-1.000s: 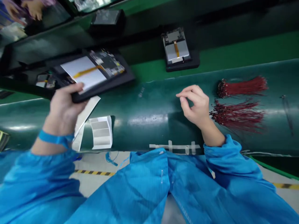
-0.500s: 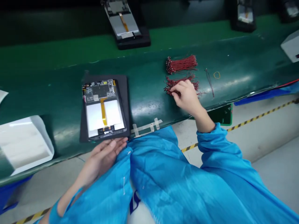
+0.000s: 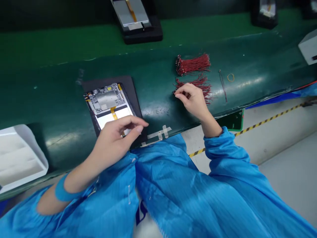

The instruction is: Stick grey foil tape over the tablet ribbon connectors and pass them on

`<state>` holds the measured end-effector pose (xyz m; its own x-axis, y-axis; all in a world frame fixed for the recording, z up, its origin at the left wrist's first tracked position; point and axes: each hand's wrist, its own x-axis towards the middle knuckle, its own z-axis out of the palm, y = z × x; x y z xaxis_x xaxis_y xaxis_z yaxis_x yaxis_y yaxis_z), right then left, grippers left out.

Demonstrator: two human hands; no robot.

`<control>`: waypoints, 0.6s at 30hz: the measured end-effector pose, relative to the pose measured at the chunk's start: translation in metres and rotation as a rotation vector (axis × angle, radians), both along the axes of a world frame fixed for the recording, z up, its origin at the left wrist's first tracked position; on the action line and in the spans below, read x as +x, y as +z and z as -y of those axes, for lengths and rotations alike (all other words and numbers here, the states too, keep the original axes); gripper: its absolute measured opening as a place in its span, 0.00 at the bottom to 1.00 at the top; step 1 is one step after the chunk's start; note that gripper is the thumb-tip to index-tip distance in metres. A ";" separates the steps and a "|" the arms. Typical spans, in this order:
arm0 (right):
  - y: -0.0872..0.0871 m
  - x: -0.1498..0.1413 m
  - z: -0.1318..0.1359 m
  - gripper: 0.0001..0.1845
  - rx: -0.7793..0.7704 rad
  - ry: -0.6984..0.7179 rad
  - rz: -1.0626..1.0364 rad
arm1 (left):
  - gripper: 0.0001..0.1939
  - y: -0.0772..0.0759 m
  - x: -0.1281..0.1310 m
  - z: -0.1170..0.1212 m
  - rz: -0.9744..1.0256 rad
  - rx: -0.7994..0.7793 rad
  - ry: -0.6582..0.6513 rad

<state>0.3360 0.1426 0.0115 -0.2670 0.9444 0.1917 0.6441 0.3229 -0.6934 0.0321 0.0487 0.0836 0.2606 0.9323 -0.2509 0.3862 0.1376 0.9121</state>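
An opened tablet (image 3: 106, 99), with its circuit board and white battery area showing, rests on a black pad (image 3: 132, 91) at the left of the green bench. Above its lower right corner is my left hand (image 3: 111, 138), holding nothing, with thumb and forefinger apart; it hides part of the tablet. My right hand (image 3: 194, 100) pinches at the left, connector end of the nearer pile of thin red wires (image 3: 203, 84). A small wire end appears at those fingertips, the rest hidden by the hand. Behind lies a second bundle of red wires (image 3: 194, 64).
To the right lie a single dark wire (image 3: 223, 86) and a rubber band (image 3: 230, 77). A white tray (image 3: 19, 155) stands at the left. Farther back, another opened tablet (image 3: 135, 15) sits on a black pad. Strips of tape (image 3: 160, 133) mark the bench's front edge.
My left hand has risen from the bench edge to over the tablet's lower part. My right hand has shifted slightly left at the wires. The tablet and pad sit slightly turned.
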 end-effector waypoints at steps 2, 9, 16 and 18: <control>0.003 -0.007 0.004 0.04 -0.029 0.032 -0.101 | 0.08 -0.011 0.020 -0.019 -0.024 0.086 -0.006; 0.000 -0.036 0.011 0.12 0.119 0.137 0.215 | 0.12 -0.060 0.054 -0.066 -0.021 0.259 0.027; 0.007 -0.049 0.025 0.22 0.126 0.121 0.027 | 0.10 -0.051 0.048 -0.058 -0.006 0.301 0.084; 0.009 -0.057 0.030 0.20 0.139 0.143 -0.035 | 0.06 -0.045 0.045 -0.052 -0.001 0.304 0.088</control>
